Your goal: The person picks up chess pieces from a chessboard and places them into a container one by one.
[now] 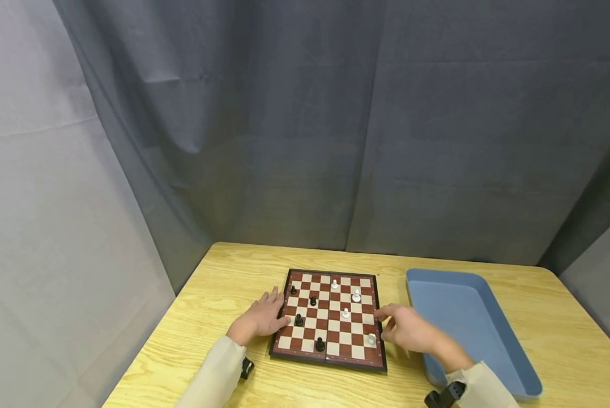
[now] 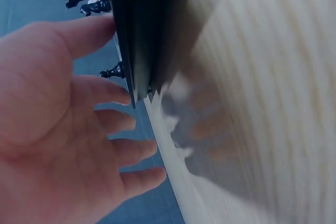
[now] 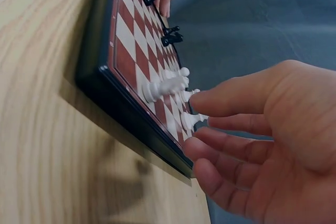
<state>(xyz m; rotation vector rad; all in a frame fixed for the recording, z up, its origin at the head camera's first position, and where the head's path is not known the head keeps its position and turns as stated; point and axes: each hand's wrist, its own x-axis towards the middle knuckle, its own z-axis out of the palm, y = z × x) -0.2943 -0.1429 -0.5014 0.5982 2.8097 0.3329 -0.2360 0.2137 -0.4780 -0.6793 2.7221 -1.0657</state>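
Note:
A chessboard [image 1: 344, 338] with red-brown and cream squares lies on the table, a seam down its middle. On its left half stand several black chess pieces, one a black piece [image 1: 319, 344] near the front edge. Several white chess pieces are on the right half, among them a white piece [image 1: 371, 339] by the right edge. My left hand [image 1: 260, 318] is spread at the board's left side, thumb at the edge, as the left wrist view also shows. At the right edge is my right hand [image 1: 408, 330], fingers loosely bent and holding nothing.
A blue tray [image 1: 455, 317] stands on the wooden table [image 1: 233, 266] to the right of the board, partly behind my right forearm. A grey curtain [image 1: 294, 141] hangs behind the table's far edge, and a pale cloth [image 1: 55, 255] hangs on the left.

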